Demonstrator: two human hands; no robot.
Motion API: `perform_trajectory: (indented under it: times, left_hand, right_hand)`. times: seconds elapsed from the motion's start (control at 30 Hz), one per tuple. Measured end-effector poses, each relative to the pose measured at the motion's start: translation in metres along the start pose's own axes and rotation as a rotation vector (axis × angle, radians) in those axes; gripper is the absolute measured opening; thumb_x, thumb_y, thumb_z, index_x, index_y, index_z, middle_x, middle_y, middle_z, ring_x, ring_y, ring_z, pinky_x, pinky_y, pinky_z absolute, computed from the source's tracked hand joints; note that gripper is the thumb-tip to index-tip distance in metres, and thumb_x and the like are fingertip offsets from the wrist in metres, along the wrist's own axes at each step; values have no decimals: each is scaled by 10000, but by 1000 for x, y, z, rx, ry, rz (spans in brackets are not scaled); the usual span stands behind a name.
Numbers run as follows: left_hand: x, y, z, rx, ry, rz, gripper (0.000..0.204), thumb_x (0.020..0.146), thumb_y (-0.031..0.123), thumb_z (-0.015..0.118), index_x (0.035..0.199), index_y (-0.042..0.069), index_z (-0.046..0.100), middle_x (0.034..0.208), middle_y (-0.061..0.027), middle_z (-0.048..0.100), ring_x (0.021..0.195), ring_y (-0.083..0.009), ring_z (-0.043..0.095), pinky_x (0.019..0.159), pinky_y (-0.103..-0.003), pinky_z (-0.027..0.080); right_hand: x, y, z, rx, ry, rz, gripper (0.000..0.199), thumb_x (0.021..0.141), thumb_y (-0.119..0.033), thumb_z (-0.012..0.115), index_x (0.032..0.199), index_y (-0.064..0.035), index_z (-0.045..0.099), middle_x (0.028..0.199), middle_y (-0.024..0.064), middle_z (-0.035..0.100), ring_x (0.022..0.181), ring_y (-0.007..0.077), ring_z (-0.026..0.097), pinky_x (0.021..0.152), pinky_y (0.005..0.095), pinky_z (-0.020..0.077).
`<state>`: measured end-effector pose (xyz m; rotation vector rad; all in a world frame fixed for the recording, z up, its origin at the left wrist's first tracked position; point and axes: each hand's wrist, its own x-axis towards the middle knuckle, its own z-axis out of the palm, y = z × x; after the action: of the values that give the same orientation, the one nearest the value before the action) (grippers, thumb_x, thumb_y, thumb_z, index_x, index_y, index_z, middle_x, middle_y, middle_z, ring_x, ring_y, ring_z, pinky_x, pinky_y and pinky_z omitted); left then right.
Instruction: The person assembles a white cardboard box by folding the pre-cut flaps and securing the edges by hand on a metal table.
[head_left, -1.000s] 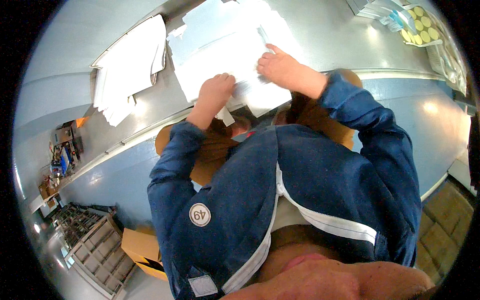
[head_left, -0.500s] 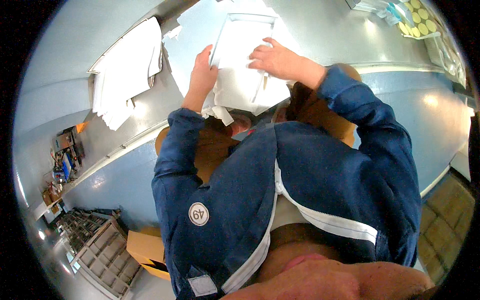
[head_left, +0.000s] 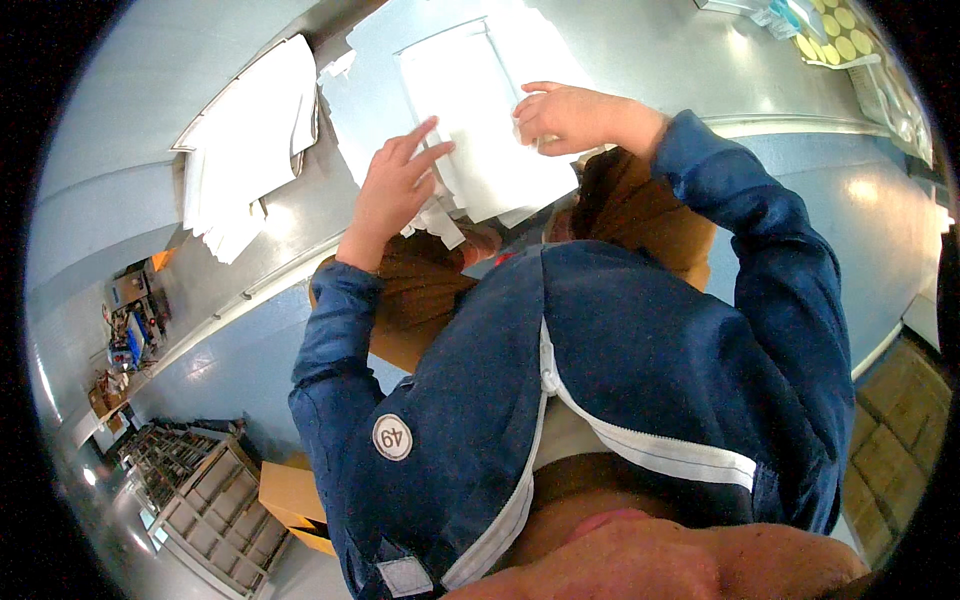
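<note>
While your right hand [head_left: 560, 115] pinches the white sheet's [head_left: 480, 120] edge and your open left hand [head_left: 395, 185] rests fingertips beside it, uneven pulling could crease it against the surface [head_left: 650, 50].

sheet [head_left: 480, 120] on counter [head_left: 650, 50]; paper stack [head_left: 245, 160] left; hands flanking sheet

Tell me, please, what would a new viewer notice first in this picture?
The eye goes first to the bright white sheet at the top centre, lying on a grey table. The right hand touches its right edge, and the left hand sits at its left edge with fingers spread. A second stack of white paper lies to the left, and a dark blue jacket fills the lower middle.
</note>
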<state>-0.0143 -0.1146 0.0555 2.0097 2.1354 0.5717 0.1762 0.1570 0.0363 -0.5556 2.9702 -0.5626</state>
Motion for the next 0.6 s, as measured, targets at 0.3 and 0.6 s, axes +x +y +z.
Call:
perform_trajectory:
  times: [0.3,0.6]
  left_hand:
    - [53,-2,28,173,-236,-85,185,943,227,631,872,78,713,848,-124,709,907,-346,651,880,-480,490]
    - [45,-5,66,294,89,-59,201,929,184,609,776,59,646,779,-130,694,788,-328,655,874,-454,482]
  right_hand:
    - [30,-10,45,-160,433,301,184,952,-252,644,935,-82,713,885,59,702,901,234,653,1015,447,393]
    - [48,-19,55,-143,609,471,159,937,-226,651,917,-78,705,867,60,710,909,232,667,1003,428,387]
